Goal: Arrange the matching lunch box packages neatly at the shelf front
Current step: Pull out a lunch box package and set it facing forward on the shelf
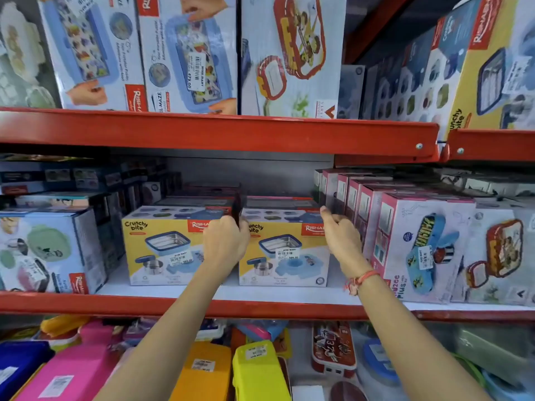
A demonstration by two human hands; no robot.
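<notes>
Two matching yellow "Crunchy bite" lunch box packages stand side by side on the middle shelf. The left package (162, 244) sits untouched apart from my left hand overlapping its right edge. My left hand (224, 241) grips the upper left corner of the right package (285, 250), fingers hooked into the gap between the two. My right hand (341, 235) holds that package's upper right corner, fingers behind it. More boxes of the same kind lie behind both, partly hidden.
A row of pink-topped boxes (419, 241) stands close on the right, touching my right hand's side. A blue-and-white box (49, 250) stands at the left. The red shelf lip (115, 303) runs along the front; another red shelf (220, 131) hangs overhead. Coloured lunch boxes fill the shelf below.
</notes>
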